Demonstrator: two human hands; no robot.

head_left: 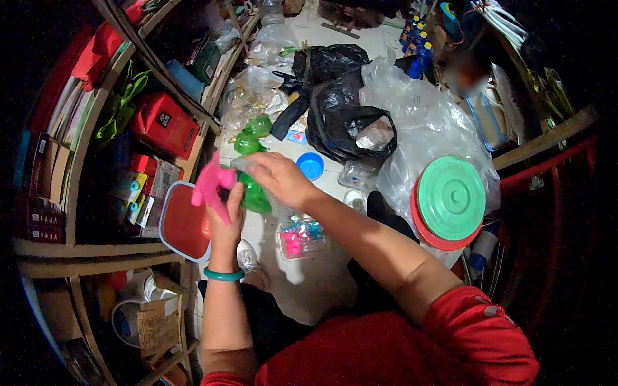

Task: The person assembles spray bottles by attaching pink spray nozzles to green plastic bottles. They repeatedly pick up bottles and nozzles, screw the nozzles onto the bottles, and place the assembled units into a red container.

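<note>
Glossy pale floor (261, 228) runs between rough wooden shelves (93, 128), crumpled translucent sheeting (421, 109) along its right edge, a creased black plastic bag (335, 106) farther in. Above its left side, the left hand (226, 209) grips a smooth, hooked pink sprayer head (212, 185); the right hand (278, 177), close by, pinches a filmy clear piece (242, 164).
</note>
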